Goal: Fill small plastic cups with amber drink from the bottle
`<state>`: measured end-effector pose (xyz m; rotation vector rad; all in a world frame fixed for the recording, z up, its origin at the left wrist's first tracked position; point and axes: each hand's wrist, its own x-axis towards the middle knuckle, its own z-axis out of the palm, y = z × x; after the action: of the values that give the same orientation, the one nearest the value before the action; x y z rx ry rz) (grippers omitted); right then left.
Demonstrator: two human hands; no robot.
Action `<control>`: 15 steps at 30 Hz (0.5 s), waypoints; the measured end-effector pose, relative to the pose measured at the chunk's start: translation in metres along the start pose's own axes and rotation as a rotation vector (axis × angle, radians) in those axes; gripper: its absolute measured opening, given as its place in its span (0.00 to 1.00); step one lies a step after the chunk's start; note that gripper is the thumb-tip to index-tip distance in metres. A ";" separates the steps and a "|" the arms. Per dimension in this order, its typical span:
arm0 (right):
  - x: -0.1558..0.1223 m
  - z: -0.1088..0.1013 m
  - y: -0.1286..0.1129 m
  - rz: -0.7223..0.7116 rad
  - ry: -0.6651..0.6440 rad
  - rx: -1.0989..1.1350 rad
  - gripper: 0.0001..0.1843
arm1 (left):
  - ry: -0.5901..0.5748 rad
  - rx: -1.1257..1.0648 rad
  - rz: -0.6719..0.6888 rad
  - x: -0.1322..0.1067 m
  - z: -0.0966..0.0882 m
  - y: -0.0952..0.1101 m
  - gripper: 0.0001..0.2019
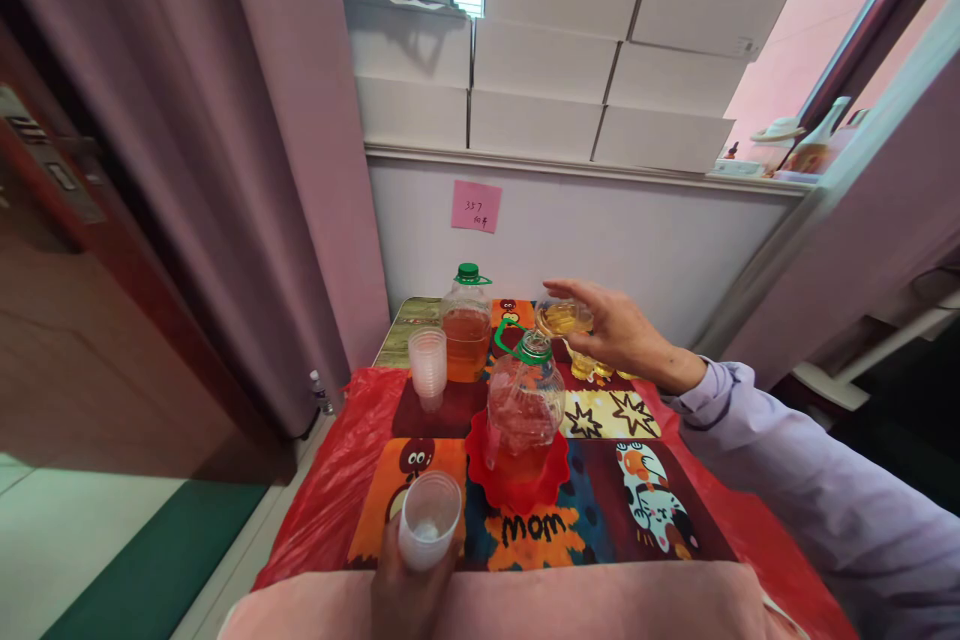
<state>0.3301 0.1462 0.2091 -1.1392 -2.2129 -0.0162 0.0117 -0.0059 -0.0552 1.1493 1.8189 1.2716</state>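
Observation:
My right hand (611,325) is closed around a clear plastic cup (564,318) of yellow liquid, tilted at the mouth of a clear plastic jug (525,410) with a green collar and handle. This uncapped jug stands in a red scalloped dish (517,498). Near the front edge, my left hand (416,585) grips another clear plastic cup (430,515), upright, with no coloured liquid visible in it. A stack of clear cups (427,365) stands left of a second jug (466,325), green-capped and partly filled with amber liquid. Yellow objects (589,363), partly hidden, sit below my right hand.
A patterned mat (630,480) lies over red plastic sheeting (319,480) on the table. Pink cloth (600,605) covers the near edge. White boxes (544,60) are stacked on the ledge behind, above a pink note (476,206). A small bottle (321,390) stands at the left.

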 end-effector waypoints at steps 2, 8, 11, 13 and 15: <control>0.001 -0.001 -0.001 -0.019 -0.001 -0.030 0.41 | 0.004 0.000 -0.033 0.001 0.000 0.002 0.30; 0.002 0.000 -0.002 -0.068 -0.005 -0.104 0.41 | -0.034 0.050 -0.097 0.003 0.000 -0.004 0.33; 0.002 0.001 -0.002 -0.090 -0.004 -0.121 0.41 | -0.009 0.037 -0.049 0.003 0.000 -0.009 0.34; 0.003 0.001 -0.002 -0.108 -0.003 -0.133 0.42 | -0.016 0.028 -0.054 0.003 -0.001 -0.011 0.33; 0.003 0.001 -0.002 -0.133 -0.002 -0.142 0.42 | -0.032 0.026 -0.055 0.003 -0.001 -0.012 0.33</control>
<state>0.3264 0.1474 0.2106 -1.0645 -2.3160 -0.2319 0.0064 -0.0052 -0.0658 1.1194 1.8366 1.1948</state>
